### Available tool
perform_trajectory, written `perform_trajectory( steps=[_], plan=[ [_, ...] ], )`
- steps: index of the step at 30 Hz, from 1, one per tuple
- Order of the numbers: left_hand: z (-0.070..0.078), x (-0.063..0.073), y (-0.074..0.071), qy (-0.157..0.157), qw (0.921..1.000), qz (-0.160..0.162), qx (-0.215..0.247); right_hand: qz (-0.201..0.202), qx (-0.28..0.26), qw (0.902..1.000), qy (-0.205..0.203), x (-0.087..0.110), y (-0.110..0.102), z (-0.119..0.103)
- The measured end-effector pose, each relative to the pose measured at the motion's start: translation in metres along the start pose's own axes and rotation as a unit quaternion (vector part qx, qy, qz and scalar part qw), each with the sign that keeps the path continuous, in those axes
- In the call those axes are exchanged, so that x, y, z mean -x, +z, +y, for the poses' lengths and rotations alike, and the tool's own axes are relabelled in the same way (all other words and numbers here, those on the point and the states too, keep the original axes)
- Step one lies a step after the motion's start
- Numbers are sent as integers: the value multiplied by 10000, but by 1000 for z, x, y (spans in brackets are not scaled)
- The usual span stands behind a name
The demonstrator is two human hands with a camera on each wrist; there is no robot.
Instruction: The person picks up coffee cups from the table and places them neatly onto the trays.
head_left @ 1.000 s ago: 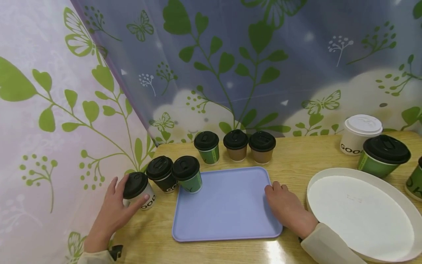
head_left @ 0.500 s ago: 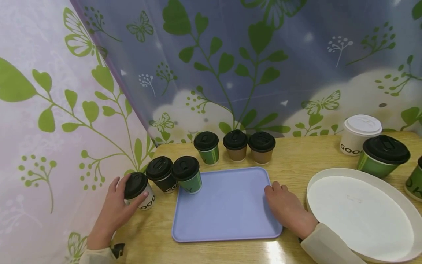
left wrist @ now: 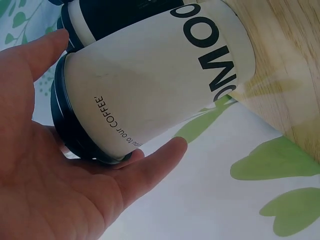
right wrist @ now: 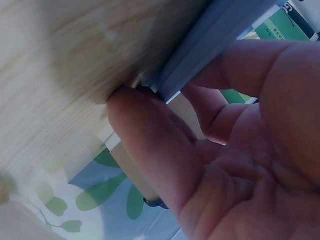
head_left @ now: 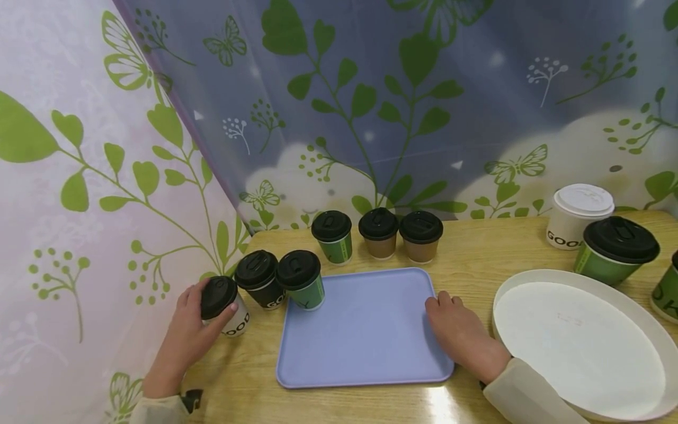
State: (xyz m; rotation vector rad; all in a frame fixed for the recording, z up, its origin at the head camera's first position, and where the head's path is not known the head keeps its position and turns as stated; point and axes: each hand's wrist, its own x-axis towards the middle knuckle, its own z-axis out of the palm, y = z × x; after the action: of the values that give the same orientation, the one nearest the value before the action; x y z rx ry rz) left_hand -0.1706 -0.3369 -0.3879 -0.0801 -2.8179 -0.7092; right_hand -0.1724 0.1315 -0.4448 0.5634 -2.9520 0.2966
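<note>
1. In the left hand [head_left: 185,333], a white paper cup [left wrist: 145,82] with a black lid [head_left: 217,296]: thumb on the near side, other fingers bent around the far side of the lid, one finger reaching out beside the cup in the left wrist view.
2. Base of that cup down on the wood-grain bench [head_left: 238,394]; black lettering [head_left: 237,325] showing just past the thumb.
3. Just right of the left hand and slightly farther off, close beside the white one, a black paper cup [head_left: 270,296]; next along, a black-lidded teal paper cup [head_left: 309,294], on the far left corner of a lavender tray [head_left: 365,341].
4. Pinching the right rim of the tray between thumb and bent fingers, the right hand [head_left: 461,333].
5. Ahead and left of the right hand, past the tray, in a row: a green paper cup [head_left: 339,251], a brown paper cup [head_left: 381,248] and a second brown paper cup [head_left: 421,252], all black-lidded.
6. Right of the right hand, a round white tray [head_left: 582,353]; beyond, a white-lidded cup [head_left: 564,228] and a wide green cup [head_left: 604,266].
</note>
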Motion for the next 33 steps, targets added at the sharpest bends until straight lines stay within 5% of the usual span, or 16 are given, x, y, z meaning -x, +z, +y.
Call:
perform_trajectory(
  steps=[20, 33],
  plan=[
    [1, 1, 1, -253, 9997, 52, -20, -27, 58, 10000, -2, 0, 0, 1],
    [5, 7, -3, -271, 9983, 505, -45, -104, 24, 9999, 43, -1, 0, 0]
  ],
)
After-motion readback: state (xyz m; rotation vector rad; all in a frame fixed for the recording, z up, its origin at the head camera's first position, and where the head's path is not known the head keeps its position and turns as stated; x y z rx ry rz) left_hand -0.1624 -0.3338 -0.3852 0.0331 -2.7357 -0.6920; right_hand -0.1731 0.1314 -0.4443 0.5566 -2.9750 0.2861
